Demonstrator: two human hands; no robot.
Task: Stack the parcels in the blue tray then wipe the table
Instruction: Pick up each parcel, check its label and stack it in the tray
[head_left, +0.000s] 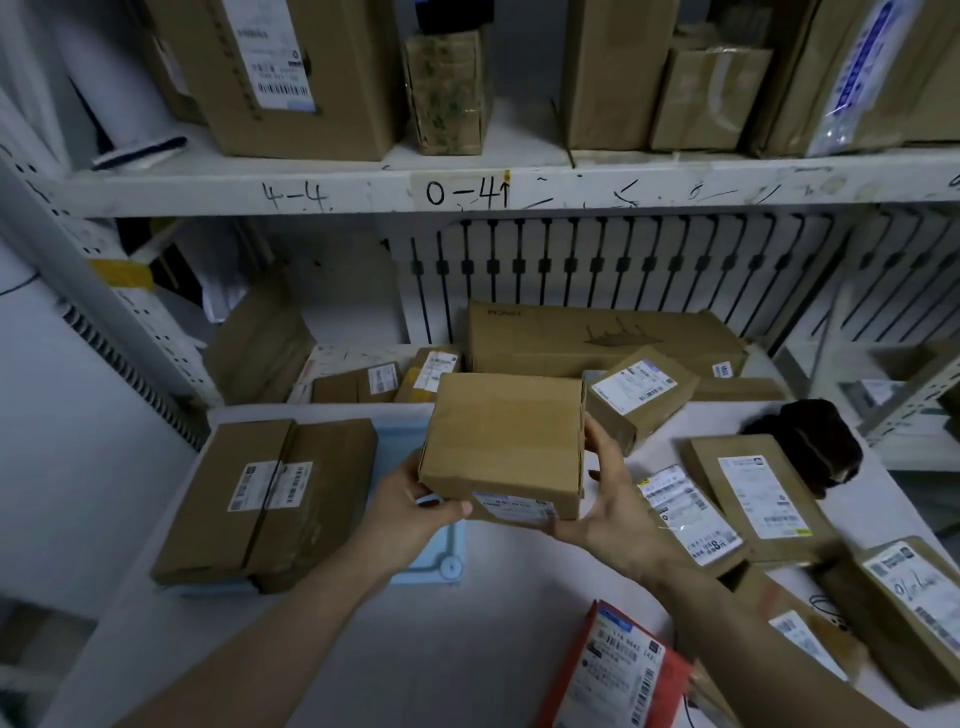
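The brown box (504, 441) is at the centre of the frame, held off the worktop (467, 639) between both hands, with its printed label on the near face. The left hand (421, 499) takes the lower left corner, thumb laid across the near face and fingers tucked beneath. The right hand (608, 509) clasps the right side, fingers up the side wall and thumb under the near edge. Each grip is closed on the box from an opposite side, which seems meant to keep it level and steerable.

Directly below and behind the box lies the blue tray (436, 561), its pale rim showing at lower centre. A flat parcel (265, 499), taped down its middle, already covers the tray's left part and overhangs it. The box hangs over the uncovered right part, so the likely step is setting it down beside or against that parcel.

Several labelled parcels (758, 499) lie scattered on the worktop at the right of the frame, not yet stacked, and a red mailer (613, 670) sits at the lower edge. A dark cloth (810, 441) is bunched at the right, well apart from the hands; it may serve for the wiping, which looks a long way off. A long carton (597, 338) lies behind, under the shelf (571, 192).
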